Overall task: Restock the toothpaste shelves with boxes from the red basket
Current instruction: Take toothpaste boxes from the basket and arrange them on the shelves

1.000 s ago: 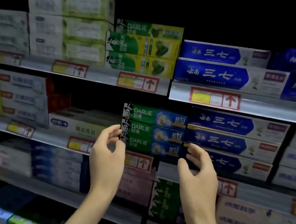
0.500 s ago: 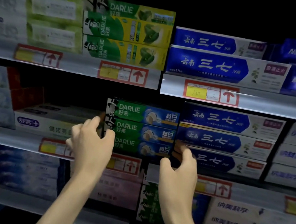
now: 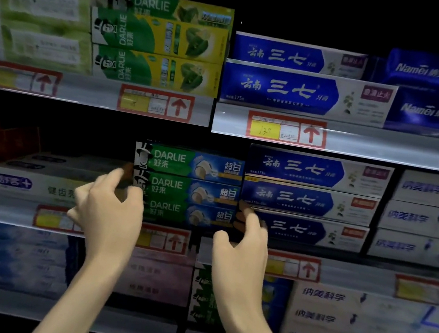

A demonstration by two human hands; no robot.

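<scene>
Three Darlie boxes (image 3: 189, 187) lie flat in one stack, long faces toward the camera. Each is green at the left end with a top-hatted figure and blue at the right end with white characters. The stack sits at the near edge of the middle shelf (image 3: 353, 275), just beside the blue boxes (image 3: 307, 200) on its right. A white box (image 3: 37, 186) lies lower on its left.

The left hand (image 3: 111, 206) is at the stack's left end, fingers curled round the ends of the lower two boxes, back of hand toward the camera. The right hand (image 3: 243, 242) is at the right end, fingertips (image 3: 244, 213) tucked into the seam against the blue boxes, thumb spread below. Each grip is narrow, and the stack is held between the two. Both forearms rise from the near edge, wrists straight.
</scene>
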